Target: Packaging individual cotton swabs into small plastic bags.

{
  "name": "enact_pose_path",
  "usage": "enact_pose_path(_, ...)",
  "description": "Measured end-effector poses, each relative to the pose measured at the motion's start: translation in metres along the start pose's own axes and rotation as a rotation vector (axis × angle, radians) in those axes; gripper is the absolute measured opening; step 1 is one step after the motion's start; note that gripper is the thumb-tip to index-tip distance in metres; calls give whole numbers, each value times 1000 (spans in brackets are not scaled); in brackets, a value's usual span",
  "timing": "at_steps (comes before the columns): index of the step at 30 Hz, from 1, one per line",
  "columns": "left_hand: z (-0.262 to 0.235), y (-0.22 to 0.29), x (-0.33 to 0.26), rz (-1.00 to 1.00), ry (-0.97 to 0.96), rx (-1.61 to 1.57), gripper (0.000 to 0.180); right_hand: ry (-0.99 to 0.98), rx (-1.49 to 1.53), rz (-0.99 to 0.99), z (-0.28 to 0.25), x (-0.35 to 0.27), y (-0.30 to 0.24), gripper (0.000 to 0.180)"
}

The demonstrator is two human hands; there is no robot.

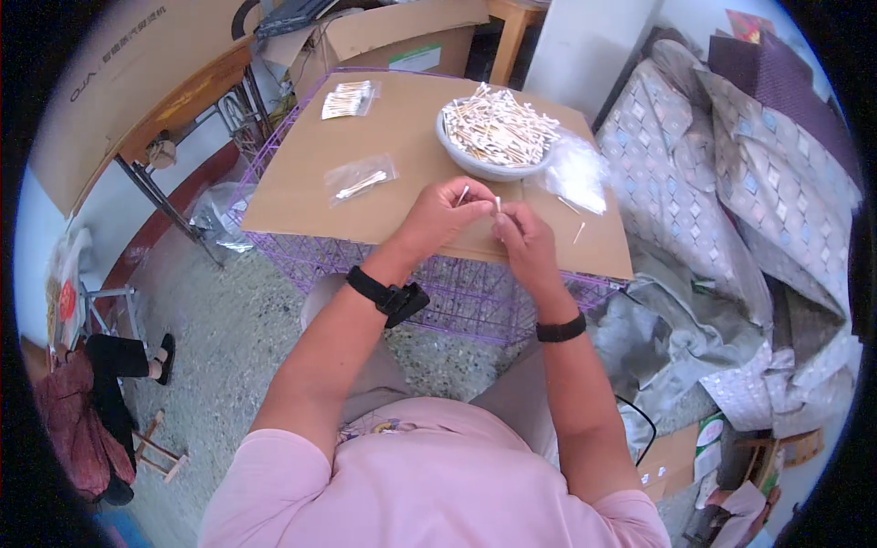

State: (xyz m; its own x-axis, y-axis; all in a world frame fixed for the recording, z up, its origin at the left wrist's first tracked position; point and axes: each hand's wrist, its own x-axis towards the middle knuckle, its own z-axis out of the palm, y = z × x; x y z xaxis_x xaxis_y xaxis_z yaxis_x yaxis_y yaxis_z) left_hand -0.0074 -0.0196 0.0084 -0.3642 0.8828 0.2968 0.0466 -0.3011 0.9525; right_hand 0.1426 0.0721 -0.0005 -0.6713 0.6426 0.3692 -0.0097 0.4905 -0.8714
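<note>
Over the front edge of the cardboard sheet, my left hand (440, 216) is closed, with a cotton swab (463, 194) showing between its fingers. My right hand (528, 239) is pinched close beside it, and a white swab tip (498, 203) stands up at its fingertips. Beyond both hands a round bowl (475, 164) is heaped with cotton swabs (498, 126). To the left lies a clear bag (385, 166) holding a few swabs. Farther back a second bag (349, 100) is packed with a row of them.
The cardboard sheet (292, 196) rests on a purple wire frame (457, 297). Empty clear bags (580, 172) lie right of the bowl, near a loose swab (579, 232). Patterned covers (667, 155) are piled at the right. Someone sits at the far left, their trousers (114, 365) showing.
</note>
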Motion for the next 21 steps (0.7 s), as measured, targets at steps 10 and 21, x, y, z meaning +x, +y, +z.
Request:
enact_pose_path(10,1,-2,-1,-39,88,-83,11,96,-31,-48,-4,-4,4,13)
enact_pose_path(21,3,-6,0,-1,100,-22,9,179,291,42,-9,-7,-1,16)
